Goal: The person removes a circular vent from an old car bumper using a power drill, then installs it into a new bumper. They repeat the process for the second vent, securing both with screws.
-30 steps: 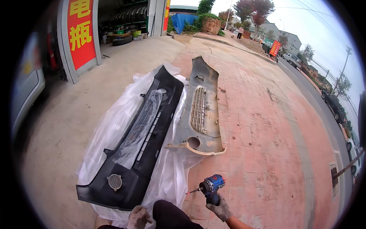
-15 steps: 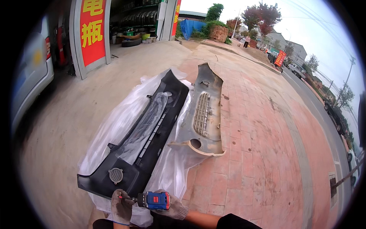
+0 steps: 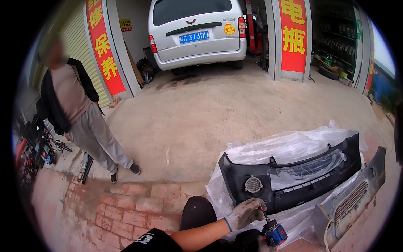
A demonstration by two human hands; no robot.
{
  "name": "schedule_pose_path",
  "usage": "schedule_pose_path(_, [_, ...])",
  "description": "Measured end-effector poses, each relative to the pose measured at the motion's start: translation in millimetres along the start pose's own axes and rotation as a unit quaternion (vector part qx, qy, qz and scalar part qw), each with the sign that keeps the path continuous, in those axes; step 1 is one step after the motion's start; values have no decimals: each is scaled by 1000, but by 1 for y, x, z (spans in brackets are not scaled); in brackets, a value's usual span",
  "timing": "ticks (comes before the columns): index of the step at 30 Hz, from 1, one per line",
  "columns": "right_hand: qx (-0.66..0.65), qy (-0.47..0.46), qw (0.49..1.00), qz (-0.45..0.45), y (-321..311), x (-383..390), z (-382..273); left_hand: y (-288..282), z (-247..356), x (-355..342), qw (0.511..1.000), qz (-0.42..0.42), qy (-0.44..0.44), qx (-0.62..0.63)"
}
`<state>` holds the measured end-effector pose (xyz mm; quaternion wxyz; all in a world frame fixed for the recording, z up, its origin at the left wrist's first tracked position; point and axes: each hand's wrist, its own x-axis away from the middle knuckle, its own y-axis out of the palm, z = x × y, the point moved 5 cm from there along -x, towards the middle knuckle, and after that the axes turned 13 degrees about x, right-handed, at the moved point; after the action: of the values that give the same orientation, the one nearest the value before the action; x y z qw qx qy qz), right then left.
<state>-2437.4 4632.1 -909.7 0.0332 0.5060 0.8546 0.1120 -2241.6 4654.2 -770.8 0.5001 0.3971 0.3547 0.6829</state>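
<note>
My left hand (image 3: 248, 212), in a grey glove with a blue cuff, has its fingers closed at the red-tipped bit of a blue-and-black cordless drill (image 3: 275, 233). My right hand (image 3: 262, 241) grips that drill, mostly hidden behind it. Just beyond them a black bumper (image 3: 233, 185) with a round slatted insert (image 3: 253, 184) and a film-covered middle lies on white wrapping sheet (image 3: 235, 149). To its right, partly on the sheet, lies a dirty grey bumper (image 3: 333, 212) with a slatted grille (image 3: 350, 201).
A person (image 3: 79, 105) in a dark jacket stands at the left, beside a long dark tool (image 3: 86, 168) on the concrete. A white van (image 3: 197, 54) stands in the garage bay ahead, between red sign pillars (image 3: 294, 59). Assorted gear (image 3: 42, 147) crowds the far left edge.
The drill came across from my right to my left hand, whose fingers are now at its bit. The view has swung left toward the van and person, shifting both bumpers rightward in view.
</note>
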Motion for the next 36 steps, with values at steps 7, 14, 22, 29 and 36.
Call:
schedule_pose_path(7, [297, -38, 953, 45, 17, 10, -69, -1, -4, -11, 999, 31, 14, 15])
schedule_pose_path(14, [206, -37, 978, 6, 28, 13, -90, -18, -7, -6, 993, 105, -3, -46])
schedule_pose_path(22, [342, -22, 939, -37, 5, -12, -18, -39, 3, -30, 991, 93, -65, -65])
schedule_pose_path(29, [420, -44, 907, -15, 8, -55, -15, -96, -23, -66, 975, 168, -121, -75])
schedule_pose_path(36, [615, -6, 788, -29, 10, -143, -8, -139, 12, -115, 922, 229, -180, -256])
